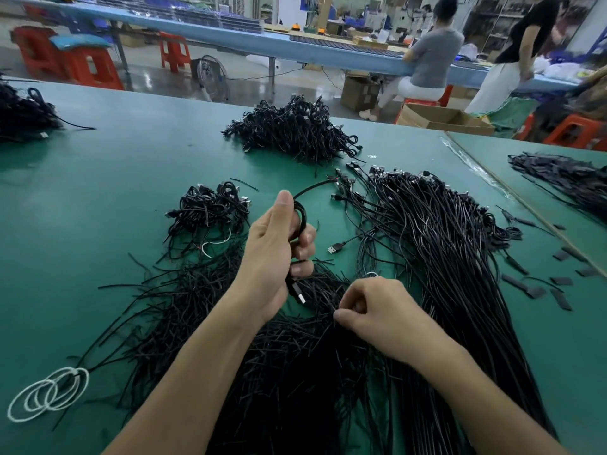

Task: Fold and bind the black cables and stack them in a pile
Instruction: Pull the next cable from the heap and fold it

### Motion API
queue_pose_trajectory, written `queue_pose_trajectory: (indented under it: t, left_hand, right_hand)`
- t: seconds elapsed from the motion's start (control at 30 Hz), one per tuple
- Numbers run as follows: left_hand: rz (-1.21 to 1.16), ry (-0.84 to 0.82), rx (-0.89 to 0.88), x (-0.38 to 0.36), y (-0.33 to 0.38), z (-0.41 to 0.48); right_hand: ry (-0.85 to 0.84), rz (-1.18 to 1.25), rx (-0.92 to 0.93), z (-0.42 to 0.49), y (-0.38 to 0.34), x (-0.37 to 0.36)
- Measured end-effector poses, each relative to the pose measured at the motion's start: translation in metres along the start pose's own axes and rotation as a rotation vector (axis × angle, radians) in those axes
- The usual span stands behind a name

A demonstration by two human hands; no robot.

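Above the green bench [115, 159], centre, L hand [276, 257] grips a folded cable [303, 221]: fingers curled round the folds, thumb straight up along the loop. Cable's long axis runs near-to-far. Its loop end points away from the person, its USB plug [298, 294] sticks out below the palm toward them, and one tail arcs off the loop to the far right. R hand [377, 310] is just right of L and nearer, knuckles up, fingers curled, thumb & forefinger pinched on strands at the top of the ties [295, 372], a wide black heap under both forearms. Right of both hands: long sheaf [443, 241] of unbound cables, plugs at the far end. Far-left of L fingers: small pile [210, 205] of bound cables; beyond it, well apart, a bigger pile [295, 133]. A loose plug [335, 248] lies between L fingers & the sheaf. White rings [49, 395] lie near-left on the bench.
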State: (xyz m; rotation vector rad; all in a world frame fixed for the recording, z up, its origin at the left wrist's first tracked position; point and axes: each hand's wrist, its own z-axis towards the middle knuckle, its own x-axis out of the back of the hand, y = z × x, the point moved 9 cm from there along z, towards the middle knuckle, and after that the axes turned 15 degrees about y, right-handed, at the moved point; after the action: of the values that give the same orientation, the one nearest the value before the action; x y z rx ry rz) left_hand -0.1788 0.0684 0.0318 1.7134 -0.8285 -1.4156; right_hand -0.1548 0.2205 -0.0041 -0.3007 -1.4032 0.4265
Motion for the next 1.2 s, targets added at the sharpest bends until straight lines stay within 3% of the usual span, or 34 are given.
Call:
queue_pose_trajectory:
  t: [0.37, 0.67, 0.83, 0.93, 1.07, 1.2]
  left_hand:
    - [0.125, 0.005, -0.095, 0.0, 0.002, -0.005]
    - [0.221, 0.011, -0.102, -0.003, 0.0, -0.006]
    - [0.279, -0.095, -0.078, -0.014, -0.008, -0.012]
    - [0.316, -0.221, -0.039, -0.026, -0.015, -0.021]
    - [0.281, -0.289, -0.015, -0.031, -0.014, -0.026]
    - [0.225, -0.248, -0.059, -0.032, -0.009, -0.024]
  right_hand:
    - [0.1, -0.146, 0.064, -0.011, -0.017, 0.01]
    - [0.122, -0.031, -0.008, -0.007, -0.005, 0.052]
    - [0.5, 0.367, 0.036, -0.008, -0.019, 0.107]
    - [0.556, 0.582, 0.095, -0.011, -0.035, 0.108]
    - [0.498, 0.397, 0.311, -0.017, -0.063, 0.098]
    - [0.462, 0.204, 0.485, -0.024, -0.076, 0.096]
